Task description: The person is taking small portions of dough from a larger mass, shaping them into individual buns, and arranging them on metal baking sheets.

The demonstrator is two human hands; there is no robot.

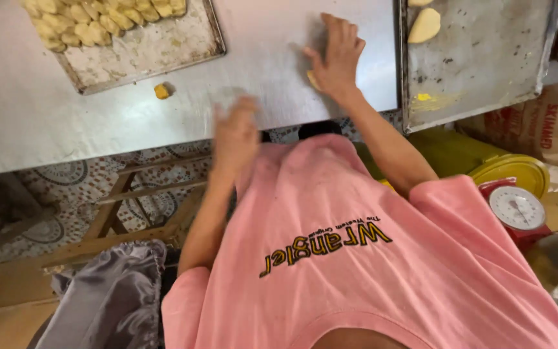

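"Steel table across the top of the frame, floured tray upper left. Where's the dough?"

"Yellow dough piece sits top centre, under the right hand, which lies flat, fingers spread, pressing it. The left hand, mid-frame, is blurred; I can't tell its state."

"Which way does it point?"

"Mostly covered, so its long axis is unclear. I'd keep the palm level and the pressure even."

Materials / finishes

Table: matt grey sheet metal, smooth. Left tray: metal w/ rough floury crust. Right tray: dull, spotted metal. Dough pieces: soft, matt yellow. Shirt: pink cloth. Scale: glossy red.
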